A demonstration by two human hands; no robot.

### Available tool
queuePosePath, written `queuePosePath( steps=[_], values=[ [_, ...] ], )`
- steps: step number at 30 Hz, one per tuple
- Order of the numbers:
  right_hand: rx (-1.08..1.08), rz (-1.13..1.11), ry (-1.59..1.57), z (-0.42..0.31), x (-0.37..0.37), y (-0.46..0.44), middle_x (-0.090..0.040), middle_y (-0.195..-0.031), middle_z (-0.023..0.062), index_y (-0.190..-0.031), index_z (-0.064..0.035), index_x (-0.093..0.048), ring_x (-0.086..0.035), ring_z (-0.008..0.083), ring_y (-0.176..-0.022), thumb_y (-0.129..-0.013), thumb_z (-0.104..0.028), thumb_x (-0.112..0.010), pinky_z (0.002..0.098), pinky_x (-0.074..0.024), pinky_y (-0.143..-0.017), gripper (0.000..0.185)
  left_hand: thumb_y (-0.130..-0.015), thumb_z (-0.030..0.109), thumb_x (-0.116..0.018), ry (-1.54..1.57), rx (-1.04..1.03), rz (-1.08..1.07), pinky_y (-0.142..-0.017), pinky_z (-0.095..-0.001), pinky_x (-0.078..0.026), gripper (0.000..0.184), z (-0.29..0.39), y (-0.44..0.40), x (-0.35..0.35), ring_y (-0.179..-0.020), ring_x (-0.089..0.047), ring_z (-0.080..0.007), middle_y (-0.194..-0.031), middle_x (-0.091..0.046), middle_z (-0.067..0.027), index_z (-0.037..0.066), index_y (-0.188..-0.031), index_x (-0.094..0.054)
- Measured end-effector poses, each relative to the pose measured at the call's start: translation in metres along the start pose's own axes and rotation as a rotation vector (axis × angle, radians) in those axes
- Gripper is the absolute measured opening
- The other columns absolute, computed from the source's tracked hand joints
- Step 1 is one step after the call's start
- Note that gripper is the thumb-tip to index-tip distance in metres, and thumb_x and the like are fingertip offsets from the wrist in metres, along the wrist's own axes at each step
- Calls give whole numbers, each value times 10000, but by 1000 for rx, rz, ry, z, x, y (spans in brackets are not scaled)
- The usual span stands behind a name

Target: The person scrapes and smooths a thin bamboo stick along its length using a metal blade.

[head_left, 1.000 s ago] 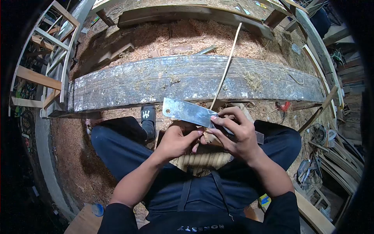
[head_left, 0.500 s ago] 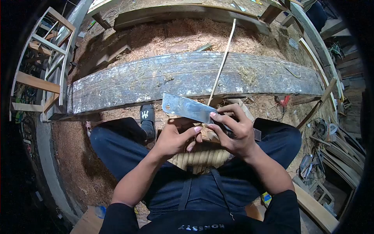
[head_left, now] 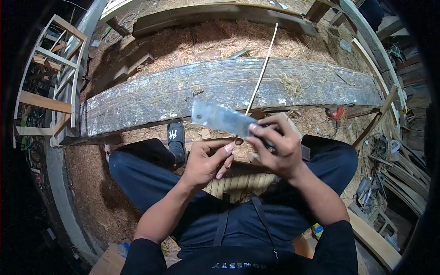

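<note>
My right hand (head_left: 280,145) is closed round a cleaver (head_left: 219,119), whose broad metal blade points left and has a hole near its far corner. The blade is slightly smeared by motion. My left hand (head_left: 206,161) pinches the lower end of a thin bamboo strip (head_left: 262,75) between thumb and fingers. From there the strip rises away from me, passing by the blade and across the wooden beam. Whether the blade touches the strip I cannot tell. Most of the cleaver's handle is hidden in my right hand.
A long weathered wooden beam (head_left: 183,94) lies across in front of my legs. Shavings cover the ground (head_left: 201,41). A wooden frame (head_left: 55,78) stands at left, and several curved strips (head_left: 405,181) lie at right. A red-handled item (head_left: 338,113) rests beyond my right knee.
The cleaver has lifted slightly and tilted, its blade moving up and away from the left hand. The left hand still pinches the strip in nearly the same place.
</note>
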State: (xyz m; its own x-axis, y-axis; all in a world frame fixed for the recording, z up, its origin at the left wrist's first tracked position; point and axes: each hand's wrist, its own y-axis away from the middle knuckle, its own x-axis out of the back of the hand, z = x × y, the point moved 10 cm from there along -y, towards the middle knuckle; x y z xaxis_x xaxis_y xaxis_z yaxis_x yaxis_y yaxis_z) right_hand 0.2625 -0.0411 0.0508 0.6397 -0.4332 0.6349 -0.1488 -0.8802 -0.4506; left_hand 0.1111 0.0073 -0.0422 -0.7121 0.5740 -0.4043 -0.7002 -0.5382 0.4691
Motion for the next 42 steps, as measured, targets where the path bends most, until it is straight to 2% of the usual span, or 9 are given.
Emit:
queuePosePath(
  steps=[6, 12, 15, 20, 23, 28, 31, 37, 42],
  values=[
    [71, -93, -69, -24, -12, 6, -675, -953, 108, -1019, -80, -770, -709, 225, -726, -792, -150, -863, 332, -571, -589, 256, -1050, 158, -610, 43, -58, 48, -436, -231, -391, 213, -6, 2, 8, -448, -482, -81, -700, -614, -62, -47, -1068, -662],
    [-5, 7, -57, -2, -3, -4, -678, -946, 131, -1001, -49, -772, -700, 226, -691, -794, -128, -859, 319, -553, -553, 238, -1027, 75, -590, 97, -27, -44, -430, -248, -392, 131, -5, 4, -2, -448, -479, -85, -708, -612, -56, -44, -1049, -642],
    [74, -67, -97, -23, -13, 2, -674, -932, 112, -1012, -70, -775, -708, 221, -705, -800, -170, -865, 323, -572, -563, 251, -1060, 157, -598, 78, -71, -4, -427, -236, -372, 293, -8, 8, 4, -435, -463, -84, -692, -599, -55, -69, -1240, -647],
    [54, 63, 46, 10, 3, -5, -675, -933, 125, -1015, -69, -767, -711, 232, -702, -791, -153, -868, 325, -567, -559, 259, -1063, 147, -586, 123, -24, -78, -424, -237, -368, 228, -6, 8, -3, -427, -454, -90, -690, -593, -66, -60, -1145, -637],
    [114, -60, -90, -28, -13, 2, -675, -918, 132, -1007, -67, -766, -719, 243, -714, -783, -157, -866, 327, -564, -550, 261, -1067, 134, -571, 147, -24, 41, -427, -245, -364, 237, -13, 11, 7, -422, -435, -86, -671, -567, -51, -56, -1204, -610],
    [-15, 101, -9, 17, 5, -8, -668, -916, 120, -996, -87, -771, -693, 228, -670, -795, -148, -850, 324, -548, -539, 225, -1064, 145, -551, 144, -31, -72, -402, -222, -307, 307, -7, 13, -4, -389, -386, -55, -623, -543, -20, -71, -1258, -653],
    [48, -55, -89, -13, -11, 1, -664, -913, 113, -1008, -78, -768, -692, 225, -660, -803, -158, -854, 334, -552, -545, 236, -1063, 133, -550, 116, -24, -28, -394, -227, -306, 300, -10, 13, -1, -388, -386, -57, -620, -542, -22, -72, -1258, -648],
    [66, 28, 21, 6, 5, -8, -664, -921, 121, -988, -53, -764, -680, 218, -665, -799, -134, -850, 327, -543, -535, 223, -1060, 132, -558, 155, -18, -83, -395, -231, -311, 304, -12, 16, 1, -387, -391, -68, -621, -539, -31, -70, -1271, -642],
    [94, -97, -102, -20, -11, 2, -656, -940, 132, -982, -32, -756, -699, 227, -721, -804, -121, -843, 329, -567, -596, 216, -1077, 159, -555, 93, 3, -56, -420, -241, -342, 322, -11, 18, 5, -417, -422, -89, -650, -549, -40, -71, -1290, -630]
  ],
)
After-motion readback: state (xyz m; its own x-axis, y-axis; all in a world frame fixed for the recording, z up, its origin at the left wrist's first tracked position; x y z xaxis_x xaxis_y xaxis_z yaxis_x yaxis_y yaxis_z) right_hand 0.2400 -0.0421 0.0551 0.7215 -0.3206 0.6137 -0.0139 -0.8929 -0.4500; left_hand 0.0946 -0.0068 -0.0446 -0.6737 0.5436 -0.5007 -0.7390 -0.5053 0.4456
